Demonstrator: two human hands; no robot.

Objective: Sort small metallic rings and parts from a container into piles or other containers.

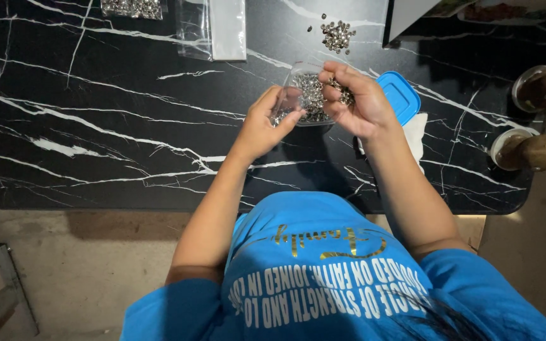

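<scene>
My left hand (265,123) pinches the edge of a small clear plastic bag (303,95) partly filled with small silver metal pieces, holding it just above the black marble-pattern table (96,126). My right hand (356,100) is at the bag's mouth, fingers curled around a clutch of the same silver pieces (345,96). A loose pile of silver pieces (337,35) lies on the table beyond the hands.
A blue plastic lid (401,95) lies right of my right hand, over something white. Empty clear bags (213,28) and a filled bag (132,7) lie at the far edge. Two brown round things in cups (541,151) stand at the right edge.
</scene>
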